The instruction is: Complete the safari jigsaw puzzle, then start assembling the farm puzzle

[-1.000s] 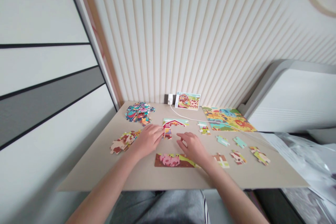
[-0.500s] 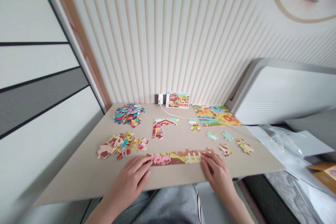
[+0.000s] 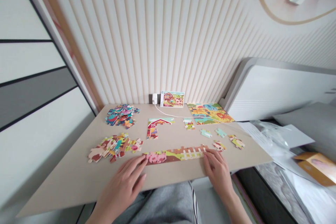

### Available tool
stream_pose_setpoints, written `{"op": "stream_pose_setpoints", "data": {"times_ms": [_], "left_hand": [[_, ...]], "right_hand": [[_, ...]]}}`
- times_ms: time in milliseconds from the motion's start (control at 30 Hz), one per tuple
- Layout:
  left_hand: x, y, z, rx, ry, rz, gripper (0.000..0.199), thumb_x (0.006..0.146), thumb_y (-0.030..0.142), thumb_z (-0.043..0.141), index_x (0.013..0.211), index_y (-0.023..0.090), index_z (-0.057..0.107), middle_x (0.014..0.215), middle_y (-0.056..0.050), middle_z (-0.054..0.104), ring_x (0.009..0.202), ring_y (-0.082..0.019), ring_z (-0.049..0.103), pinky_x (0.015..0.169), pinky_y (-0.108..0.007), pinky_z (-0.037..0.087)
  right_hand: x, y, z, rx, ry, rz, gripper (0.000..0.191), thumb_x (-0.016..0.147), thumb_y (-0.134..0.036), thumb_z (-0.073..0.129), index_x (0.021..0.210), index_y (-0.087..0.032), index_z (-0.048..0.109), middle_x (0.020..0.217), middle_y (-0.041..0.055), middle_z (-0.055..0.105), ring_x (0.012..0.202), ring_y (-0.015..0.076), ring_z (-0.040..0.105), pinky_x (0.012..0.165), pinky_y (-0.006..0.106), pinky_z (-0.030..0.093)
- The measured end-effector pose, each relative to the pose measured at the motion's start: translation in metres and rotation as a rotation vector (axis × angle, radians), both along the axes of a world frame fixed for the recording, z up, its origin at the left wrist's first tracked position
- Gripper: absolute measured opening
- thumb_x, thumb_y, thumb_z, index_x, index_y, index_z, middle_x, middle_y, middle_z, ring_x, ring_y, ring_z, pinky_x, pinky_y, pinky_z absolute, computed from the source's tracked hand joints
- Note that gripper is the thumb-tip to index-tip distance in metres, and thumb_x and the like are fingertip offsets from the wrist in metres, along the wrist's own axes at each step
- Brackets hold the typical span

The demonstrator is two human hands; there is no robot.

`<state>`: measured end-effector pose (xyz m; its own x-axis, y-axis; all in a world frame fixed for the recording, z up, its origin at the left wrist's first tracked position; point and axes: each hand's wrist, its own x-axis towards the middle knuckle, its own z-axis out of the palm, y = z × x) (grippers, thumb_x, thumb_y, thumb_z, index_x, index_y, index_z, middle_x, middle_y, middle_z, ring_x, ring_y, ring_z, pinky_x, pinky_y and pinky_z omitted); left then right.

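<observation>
A joined strip of jigsaw puzzle point(image 3: 173, 155), showing a pink spotted pig and a white fence, lies flat near the table's front edge. My left hand point(image 3: 124, 182) rests its fingertips on the strip's left end, thumb apart. At the opposite end, the fingertips of my right hand point(image 3: 219, 168) touch the fence part, fingers bent and loosely spread. Beyond the strip is a joined barn corner point(image 3: 152, 127). Loose pieces lie to the right: a cow piece point(image 3: 219, 146), a yellow-green piece point(image 3: 236, 142), two pale blue pieces point(image 3: 206, 133) and a tractor section point(image 3: 188, 124).
Left of the strip is a farm-piece pile point(image 3: 115, 146), with a darker multicoloured pile point(image 3: 122, 114) behind. A reference picture point(image 3: 172, 99) leans on the ribbed wall beside a white plug point(image 3: 154, 98). Its cable point(image 3: 173, 116) crosses to a finished animal puzzle point(image 3: 211, 113).
The view has shifted, moving the scene leftward. My right hand has slid outward along the strip, so more fence slats show. My left hand stays at the pig end.
</observation>
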<state>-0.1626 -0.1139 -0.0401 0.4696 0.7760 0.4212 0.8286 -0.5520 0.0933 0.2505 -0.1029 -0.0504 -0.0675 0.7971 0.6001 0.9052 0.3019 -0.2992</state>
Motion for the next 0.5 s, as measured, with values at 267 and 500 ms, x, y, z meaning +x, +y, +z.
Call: {"op": "stream_pose_setpoints", "data": {"times_ms": [267, 500], "left_hand": [[0.0, -0.002, -0.004, 0.04, -0.055, 0.032, 0.045, 0.099, 0.032, 0.056, 0.143, 0.022, 0.058, 0.137, -0.012, 0.065, 0.125, -0.03, 0.063, 0.104, -0.043, 0.056], [0.0, -0.001, -0.003, 0.032, -0.061, 0.03, 0.044, 0.098, 0.032, 0.057, 0.141, 0.023, 0.059, 0.137, -0.01, 0.065, 0.125, -0.03, 0.063, 0.104, -0.043, 0.055]], "right_hand": [[0.056, 0.016, 0.008, -0.187, -0.029, -0.376, 0.053, 0.096, -0.053, 0.054, 0.139, -0.024, 0.061, 0.126, 0.0127, 0.069, 0.116, 0.0337, 0.063, 0.099, 0.053, 0.048], [0.085, 0.024, 0.012, -0.105, -0.049, -0.458, 0.052, 0.098, -0.053, 0.046, 0.136, -0.023, 0.064, 0.136, 0.0148, 0.064, 0.125, 0.0345, 0.058, 0.104, 0.052, 0.045]]}}
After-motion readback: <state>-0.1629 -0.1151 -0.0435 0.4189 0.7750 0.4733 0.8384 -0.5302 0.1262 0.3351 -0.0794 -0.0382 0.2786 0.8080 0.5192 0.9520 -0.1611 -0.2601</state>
